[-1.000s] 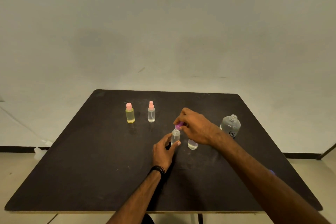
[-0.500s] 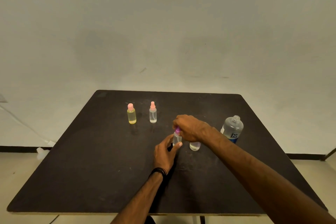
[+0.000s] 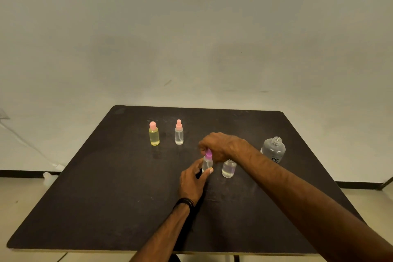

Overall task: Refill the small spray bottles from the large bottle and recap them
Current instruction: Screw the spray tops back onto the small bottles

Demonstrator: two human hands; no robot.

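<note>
A small clear spray bottle (image 3: 207, 163) stands upright near the middle of the black table (image 3: 106, 198). My left hand (image 3: 192, 181) grips its body from the near side. My right hand (image 3: 221, 145) pinches its purple spray cap (image 3: 208, 152), which sits on the bottle's neck. Just to the right stands a small clear bottle (image 3: 228, 168) with no cap, partly behind my right wrist. The large clear bottle (image 3: 273, 150) stands open at the right.
Farther back on the left stand a yellow bottle with a pink cap (image 3: 154, 133) and a clear spray bottle with a pink cap (image 3: 179, 132). A white wall rises behind the table.
My right hand has lowered the purple cap onto the neck of the bottle that my left hand grips. The left hand has stayed in place.
</note>
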